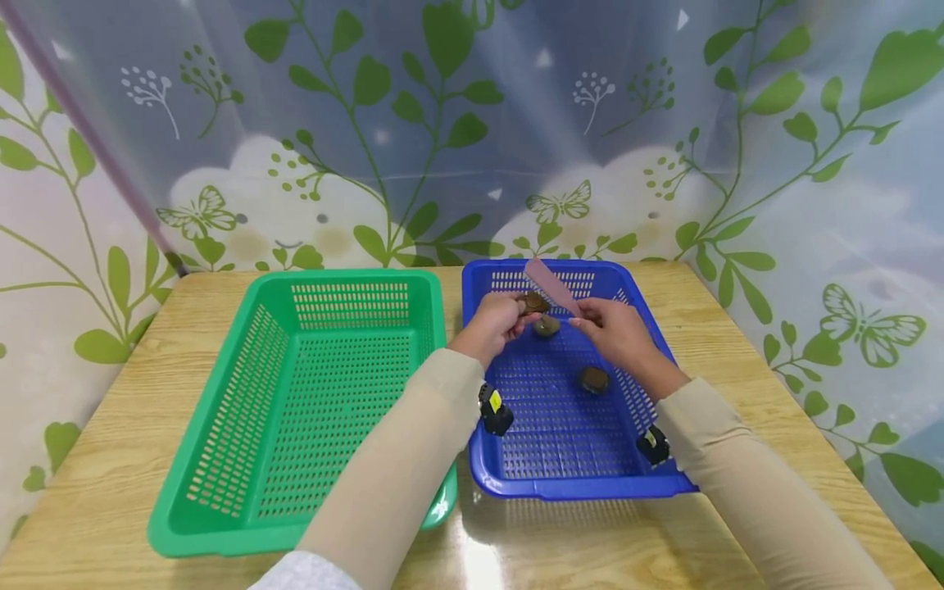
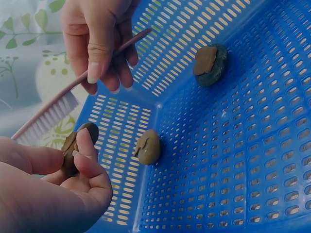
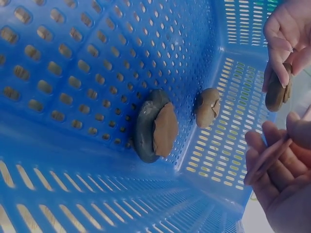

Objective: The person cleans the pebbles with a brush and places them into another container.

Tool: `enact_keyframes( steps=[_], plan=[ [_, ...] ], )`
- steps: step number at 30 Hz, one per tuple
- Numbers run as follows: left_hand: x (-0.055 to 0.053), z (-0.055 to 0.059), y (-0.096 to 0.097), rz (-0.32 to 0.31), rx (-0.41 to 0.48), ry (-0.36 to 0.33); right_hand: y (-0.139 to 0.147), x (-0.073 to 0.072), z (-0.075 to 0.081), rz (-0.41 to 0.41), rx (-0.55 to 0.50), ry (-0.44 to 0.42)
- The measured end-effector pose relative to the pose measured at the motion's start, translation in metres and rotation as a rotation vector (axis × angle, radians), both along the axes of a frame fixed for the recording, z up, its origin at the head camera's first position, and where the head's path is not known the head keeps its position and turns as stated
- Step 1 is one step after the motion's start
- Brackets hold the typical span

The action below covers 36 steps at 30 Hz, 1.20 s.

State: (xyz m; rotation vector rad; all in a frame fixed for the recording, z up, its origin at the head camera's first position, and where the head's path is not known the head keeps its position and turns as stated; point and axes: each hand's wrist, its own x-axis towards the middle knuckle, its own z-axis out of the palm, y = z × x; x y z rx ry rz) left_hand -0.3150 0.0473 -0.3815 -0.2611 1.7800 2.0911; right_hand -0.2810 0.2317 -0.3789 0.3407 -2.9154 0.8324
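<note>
My left hand [image 1: 498, 324] pinches a stone [image 2: 71, 154] with a brown clay-like patch on it, above the far part of the blue basket [image 1: 560, 489]. In my right hand [image 1: 614, 329] is a pink brush [image 1: 551, 287] with white bristles, gripped by its handle. The bristles [image 2: 51, 116] point down toward the held stone in the left wrist view. Below the hands, a tan stone [image 2: 148, 147] with a brown smear lies in the basket. A larger dark stone [image 3: 146, 127] bearing a flat brown patch [image 3: 165, 130] lies nearer the right wall.
A green basket [image 1: 210, 537] stands left of the blue one on the wooden table [image 1: 96, 459]. Behind them hangs a printed curtain [image 1: 413, 123] with leaves and butterflies. Both wrists carry small black cameras [image 1: 497, 411].
</note>
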Motion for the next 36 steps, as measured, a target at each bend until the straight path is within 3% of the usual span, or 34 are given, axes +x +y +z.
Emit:
enact_keyframes(
  steps=[6, 11, 24, 30, 36],
  plan=[
    [0.0000, -0.0025, 0.0009, 0.002, -0.023, 0.024, -0.0011, 0.0005, -0.0022, 0.104, 0.019, 0.014],
    [0.0005, -0.0034, 0.0005, 0.012, -0.045, 0.031, -0.0009, 0.0005, -0.0023, 0.136, 0.051, -0.024],
    [0.0005, -0.0030, -0.0010, -0.036, -0.065, 0.033, 0.0004, 0.0014, -0.0005, 0.046, 0.074, -0.036],
    [-0.0008, -0.0025, -0.0008, -0.024, -0.040, 0.012, 0.0031, 0.0017, 0.0017, -0.072, 0.044, -0.021],
    [-0.0012, -0.0022, -0.0013, -0.009, -0.035, 0.004, 0.0024, 0.0015, 0.0025, -0.093, -0.013, -0.005]
  ],
)
